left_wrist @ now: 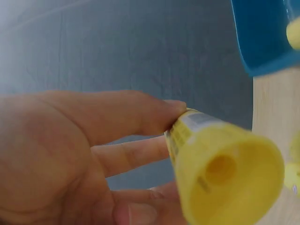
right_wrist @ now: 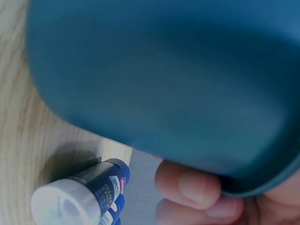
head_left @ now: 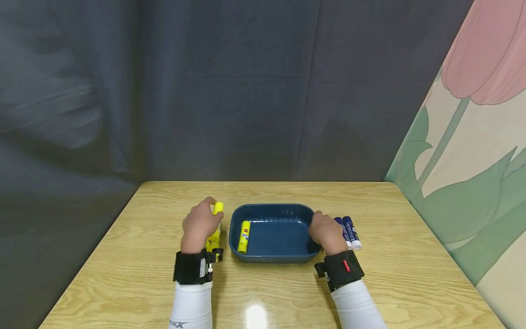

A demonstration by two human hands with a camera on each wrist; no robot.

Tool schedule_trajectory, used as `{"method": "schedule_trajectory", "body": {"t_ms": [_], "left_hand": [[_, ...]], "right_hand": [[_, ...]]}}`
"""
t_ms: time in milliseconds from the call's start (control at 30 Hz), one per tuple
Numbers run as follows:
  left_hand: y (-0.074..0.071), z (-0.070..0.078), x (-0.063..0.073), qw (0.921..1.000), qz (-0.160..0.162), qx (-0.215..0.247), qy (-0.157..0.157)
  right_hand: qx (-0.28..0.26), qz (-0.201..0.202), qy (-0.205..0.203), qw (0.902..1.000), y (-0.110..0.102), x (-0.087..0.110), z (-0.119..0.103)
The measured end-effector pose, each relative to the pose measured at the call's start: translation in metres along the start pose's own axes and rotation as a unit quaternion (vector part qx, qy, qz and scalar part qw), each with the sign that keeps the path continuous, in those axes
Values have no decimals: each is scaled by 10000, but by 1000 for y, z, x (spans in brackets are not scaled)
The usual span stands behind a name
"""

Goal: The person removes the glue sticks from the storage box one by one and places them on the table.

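My left hand [head_left: 200, 225] pinches a yellow glue stick [head_left: 218, 208] between thumb and fingers, left of the blue dish [head_left: 273, 260]. In the left wrist view this glue stick [left_wrist: 201, 140] has its round hollow base towards the camera. Inside the dish, along its left side, lies another yellow glue stick [head_left: 244, 237]. My right hand [head_left: 327, 232] grips the dish's right rim, its fingertips [right_wrist: 192, 187] curled under the lip in the right wrist view. Just beyond that hand lie two dark blue glue sticks [head_left: 351, 233] with white ends, one partly hidden.
More yellow [head_left: 213, 241] shows on the wooden table [head_left: 164, 292] beside my left wrist, mostly covered by it. A dark grey curtain [head_left: 246, 91] hangs behind the table's far edge. On the right stands a wall painted with a tulip [head_left: 481, 55].
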State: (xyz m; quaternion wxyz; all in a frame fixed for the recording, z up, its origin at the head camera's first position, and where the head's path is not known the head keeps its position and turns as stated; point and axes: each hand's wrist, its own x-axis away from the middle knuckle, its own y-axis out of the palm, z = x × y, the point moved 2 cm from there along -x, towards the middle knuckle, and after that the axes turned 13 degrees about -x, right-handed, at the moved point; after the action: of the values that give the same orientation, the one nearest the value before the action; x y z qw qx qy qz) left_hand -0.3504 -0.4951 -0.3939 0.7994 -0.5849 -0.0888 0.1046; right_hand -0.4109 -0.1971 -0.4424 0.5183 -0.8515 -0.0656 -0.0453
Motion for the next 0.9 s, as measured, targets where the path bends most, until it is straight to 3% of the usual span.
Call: {"method": "schedule_trajectory", "body": {"t_ms": [200,467,900], "left_hand": [[-1,-18,-4,9993,-172,115,-316],[11,-42,-13,9961,-492,368,-637],[29,-61,-22,9925,-700,556,-834]], "right_hand": [[23,-22,5,10000,-1,0,-1],[43,-1,44,10000,1,-1,1],[-12,-44,49,10000,0,0,-1]]}}
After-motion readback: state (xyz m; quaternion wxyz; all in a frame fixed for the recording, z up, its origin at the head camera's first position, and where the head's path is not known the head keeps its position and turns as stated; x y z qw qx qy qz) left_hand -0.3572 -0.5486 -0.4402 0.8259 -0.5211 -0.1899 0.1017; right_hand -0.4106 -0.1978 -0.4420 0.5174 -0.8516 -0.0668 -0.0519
